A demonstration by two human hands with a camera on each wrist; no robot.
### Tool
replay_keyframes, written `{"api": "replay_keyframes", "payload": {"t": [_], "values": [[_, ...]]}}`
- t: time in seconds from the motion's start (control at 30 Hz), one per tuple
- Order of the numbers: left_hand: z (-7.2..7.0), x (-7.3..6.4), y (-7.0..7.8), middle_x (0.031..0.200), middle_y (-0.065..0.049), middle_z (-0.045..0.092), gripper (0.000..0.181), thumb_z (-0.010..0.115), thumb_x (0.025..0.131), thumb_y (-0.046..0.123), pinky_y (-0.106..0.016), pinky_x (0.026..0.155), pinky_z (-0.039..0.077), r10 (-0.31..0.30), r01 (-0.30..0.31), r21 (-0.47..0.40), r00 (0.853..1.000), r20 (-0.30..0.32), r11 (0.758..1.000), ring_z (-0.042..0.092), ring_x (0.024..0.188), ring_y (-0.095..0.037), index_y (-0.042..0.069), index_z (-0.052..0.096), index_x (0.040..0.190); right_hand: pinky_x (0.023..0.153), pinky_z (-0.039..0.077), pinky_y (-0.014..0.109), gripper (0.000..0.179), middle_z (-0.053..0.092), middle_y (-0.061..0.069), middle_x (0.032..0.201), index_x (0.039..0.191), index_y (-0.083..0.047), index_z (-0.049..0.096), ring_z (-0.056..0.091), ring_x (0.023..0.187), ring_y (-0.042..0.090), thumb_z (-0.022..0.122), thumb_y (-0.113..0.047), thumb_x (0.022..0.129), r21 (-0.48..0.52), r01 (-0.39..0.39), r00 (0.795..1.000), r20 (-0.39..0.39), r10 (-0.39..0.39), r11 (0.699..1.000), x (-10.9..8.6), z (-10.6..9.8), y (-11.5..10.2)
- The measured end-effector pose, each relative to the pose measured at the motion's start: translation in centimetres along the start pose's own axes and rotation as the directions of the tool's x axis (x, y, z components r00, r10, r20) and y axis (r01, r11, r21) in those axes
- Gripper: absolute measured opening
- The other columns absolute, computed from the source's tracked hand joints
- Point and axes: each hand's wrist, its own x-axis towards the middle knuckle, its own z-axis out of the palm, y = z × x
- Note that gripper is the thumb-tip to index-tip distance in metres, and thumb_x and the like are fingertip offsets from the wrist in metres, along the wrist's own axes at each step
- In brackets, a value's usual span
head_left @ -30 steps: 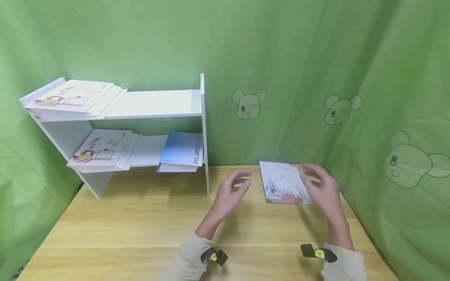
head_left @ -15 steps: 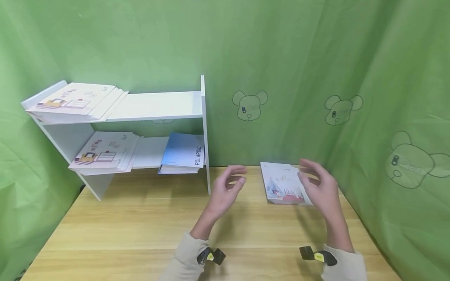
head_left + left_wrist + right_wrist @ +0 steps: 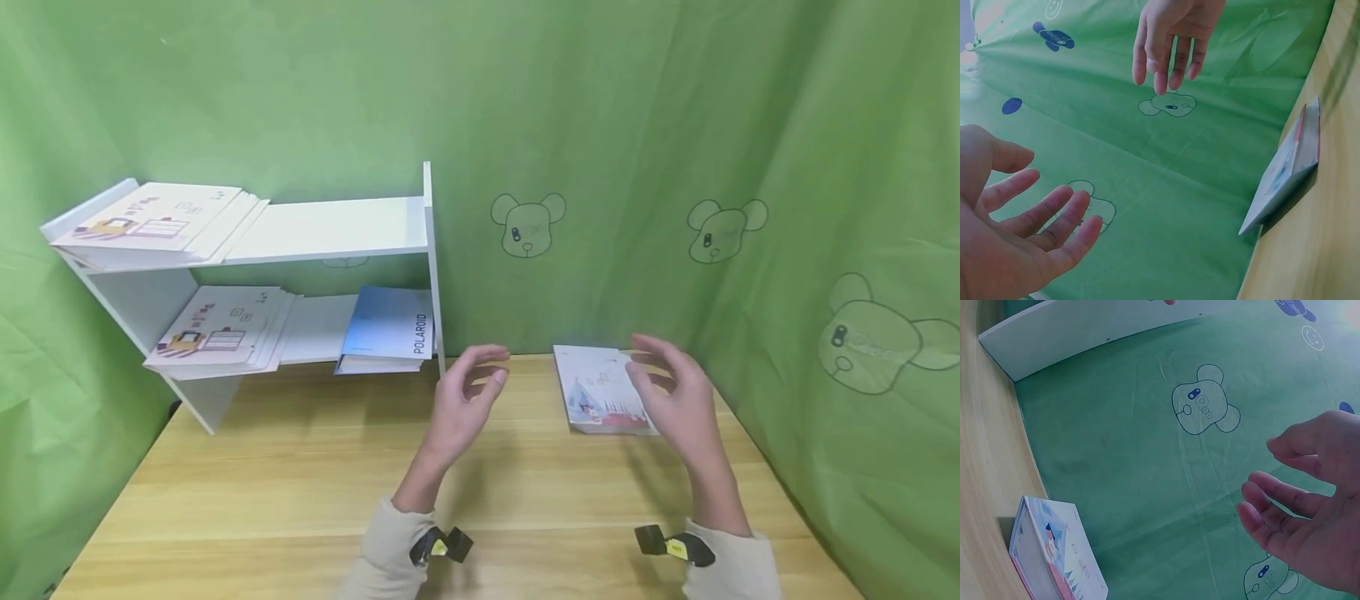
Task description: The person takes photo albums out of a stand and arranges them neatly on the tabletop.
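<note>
My left hand [image 3: 461, 408] is raised above the table near the shelf's right side, with loosely curved fingers and nothing in them. In the left wrist view its thumb and fingers [image 3: 1060, 225] stand apart. My right hand [image 3: 678, 408], likewise holding nothing, hovers by the right side of a book [image 3: 600, 387] with a pale illustrated cover. The head view has this hand partly in front of the book; whether more than one book lies there I cannot tell. The right wrist view shows the thick book [image 3: 1063, 550] well apart from the curved fingers [image 3: 1275, 515].
A white two-tier shelf [image 3: 337, 225] stands at the left. Illustrated books [image 3: 153, 217] lie at the left of its upper tier, others [image 3: 217, 329] on the lower tier. A blue POLAROID book [image 3: 386, 325] lies lower right. Green curtain [image 3: 600, 100] surrounds the wooden table [image 3: 300, 500].
My left hand has drifted left, away from the book on the table and toward the shelf. The right hand has shifted slightly left and up. The books stay put.
</note>
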Motion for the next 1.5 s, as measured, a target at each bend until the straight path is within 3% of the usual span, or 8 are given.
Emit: {"api": "replay_keyframes", "payload": {"t": [0.4, 0.6, 0.77, 0.9, 1.23, 1.5], "values": [[-1.2, 0.0, 0.7, 0.127, -0.016, 0.066, 0.026, 0.063, 0.101, 0.006, -0.038, 0.098, 0.058, 0.023, -0.024, -0.010, 0.999, -0.033, 1.000, 0.067, 0.114, -0.027, 0.002, 0.064, 0.126, 0.091, 0.053, 0.010, 0.041, 0.067, 0.017, 0.127, 0.135, -0.002, 0.063, 0.066, 0.109, 0.021, 0.069, 0.002, 0.095, 0.036, 0.041, 0.999, 0.000, -0.041, 0.999, -0.3, 0.7, -0.8], [-2.2, 0.2, 0.9, 0.126, -0.018, 0.067, 0.030, 0.063, 0.100, 0.005, -0.039, 0.097, 0.059, 0.071, -0.071, -0.007, 0.997, -0.024, 0.997, 0.067, 0.112, -0.031, 0.000, 0.060, 0.130, 0.093, 0.053, 0.012, 0.039, 0.069, 0.015, 0.124, 0.133, -0.001, 0.064, 0.065, 0.109, 0.011, 0.068, 0.002, 0.095, 0.062, 0.055, 0.998, 0.002, -0.055, 0.997, -0.5, 1.7, -1.5], [-3.4, 0.5, 1.3, 0.126, -0.015, 0.067, 0.031, 0.062, 0.100, 0.002, -0.037, 0.101, 0.057, 0.077, -0.077, -0.013, 0.997, -0.025, 0.997, 0.067, 0.114, -0.033, 0.001, 0.059, 0.131, 0.094, 0.053, 0.013, 0.040, 0.067, 0.015, 0.129, 0.135, -0.002, 0.063, 0.065, 0.112, 0.024, 0.068, 0.001, 0.096, 0.088, 0.071, 0.997, 0.025, -0.074, 0.994, -0.6, 2.6, -1.8], [-4.2, 0.8, 1.4, 0.125, -0.020, 0.066, 0.031, 0.062, 0.100, 0.001, -0.039, 0.102, 0.056, 0.076, -0.077, -0.036, 0.997, -0.028, 0.996, 0.066, 0.115, -0.034, 0.000, 0.059, 0.131, 0.093, 0.053, 0.013, 0.042, 0.066, 0.016, 0.130, 0.136, -0.002, 0.062, 0.064, 0.112, 0.028, 0.069, 0.003, 0.095, 0.106, 0.095, 0.995, 0.007, -0.097, 0.990, -0.5, 2.9, -2.0], [-5.7, 0.3, 1.7, 0.128, -0.017, 0.065, 0.033, 0.062, 0.100, 0.001, -0.037, 0.103, 0.055, 0.055, -0.057, -0.029, 0.997, -0.056, 0.998, 0.064, 0.116, -0.039, -0.001, 0.058, 0.133, 0.095, 0.054, 0.015, 0.044, 0.064, 0.014, 0.134, 0.137, -0.002, 0.061, 0.060, 0.112, 0.001, 0.069, 0.004, 0.094, 0.120, 0.114, 0.992, 0.037, -0.119, 0.986, -0.1, 3.9, -3.1], [-7.0, -0.5, 1.5, 0.126, -0.016, 0.066, 0.034, 0.064, 0.100, 0.003, -0.037, 0.100, 0.057, 0.064, -0.064, 0.005, 0.994, -0.089, 0.998, 0.066, 0.113, -0.037, -0.001, 0.058, 0.133, 0.095, 0.054, 0.015, 0.044, 0.064, 0.014, 0.133, 0.137, -0.003, 0.061, 0.063, 0.112, 0.009, 0.070, 0.002, 0.095, 0.124, 0.125, 0.989, 0.059, -0.133, 0.984, 0.3, 4.5, -4.0]]}}
